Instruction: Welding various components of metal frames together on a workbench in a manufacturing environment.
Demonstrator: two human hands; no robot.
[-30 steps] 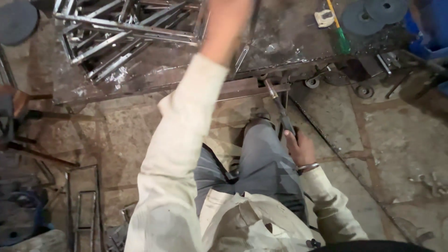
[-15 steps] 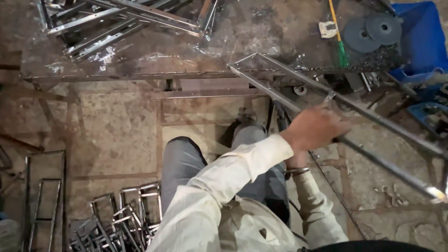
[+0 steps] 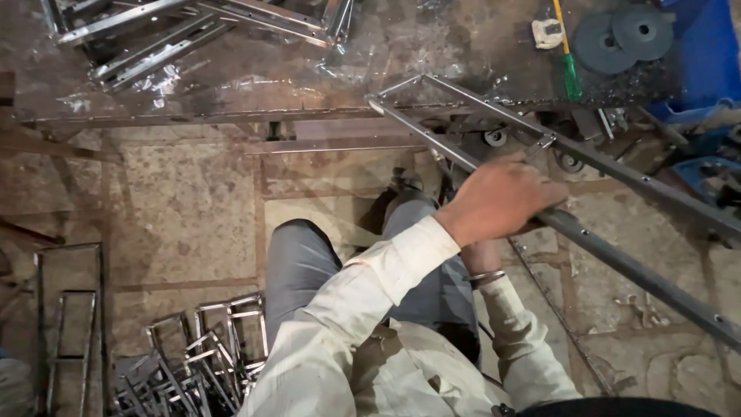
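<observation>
The left hand [image 3: 505, 197] reaches across the body and is clenched over the near rail of a long grey steel frame of two parallel bars [image 3: 617, 259], fingers wrapped over the top of the bar. One end of that frame rests on the near edge of the scuffed metal table [image 3: 255, 77], toward its right half, and the rest slopes out over the stone floor [image 3: 177, 201] to the right. The right hand [image 3: 480, 255] sits just beneath the left one, mostly hidden (only the wrist with a thin metal bangle [image 3: 485, 276] shows), so I cannot tell whether its grip is closed or on what.

At the table's far right corner stands a blue plastic crate [image 3: 702, 54]; its inside is out of view, so its contents cannot be told. Two dark round grinding discs [image 3: 621, 37] lie flat just beside the crate, touching each other, with a green-handled screwdriver [image 3: 569, 66] just left of them. A heap of bright steel angle pieces [image 3: 170, 35] lies at the table's far left corner.

On the floor near the person's left knee, a stack of small welded steel frames [image 3: 201, 355] is piled loosely, with a larger rectangular frame [image 3: 69, 324] lying farther left.
</observation>
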